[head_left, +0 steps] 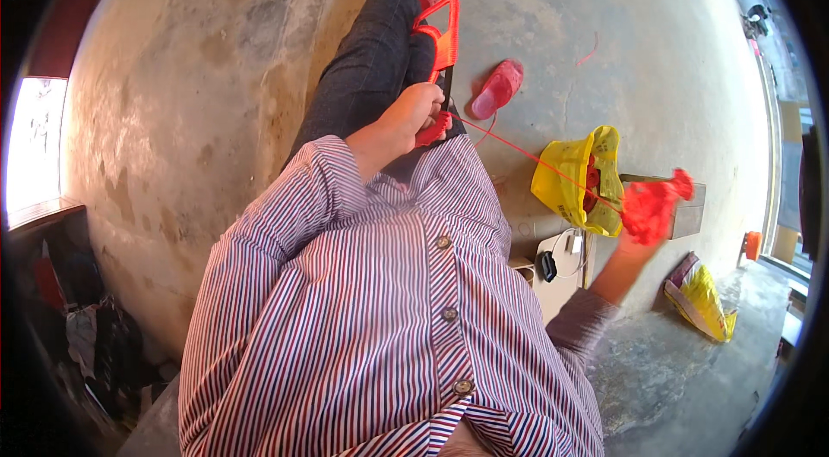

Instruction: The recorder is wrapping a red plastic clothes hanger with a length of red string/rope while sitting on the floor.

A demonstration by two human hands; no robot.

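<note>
A person's striped button-front shirt (371, 310) is seen from above, with legs in dark blue denim trousers (358, 69) stretched over a stained concrete floor (233, 51). Over the thighs, a bright red, plastic-looking open frame (446, 38) with a dark, narrow bar (447, 86) is gripped by the left hand (414, 116), its fingers curled around the bar. From beside that hand, a thin red cord (527, 151) is drawn taut across a soft-looking yellow container (560, 168) with red pieces inside, toward the outstretched right hand (641, 243). That hand is mostly covered by a blurred, crumpled red mass (648, 211), glove or bundle, so how its fingers are set cannot be told. A pink slipper (498, 88) is seen beyond the cord. The work appears to be partway along: the cord is already stretched between frame and right side, while this span seems left to be dealt with; any amount finished is hidden by the left hand.
</note>
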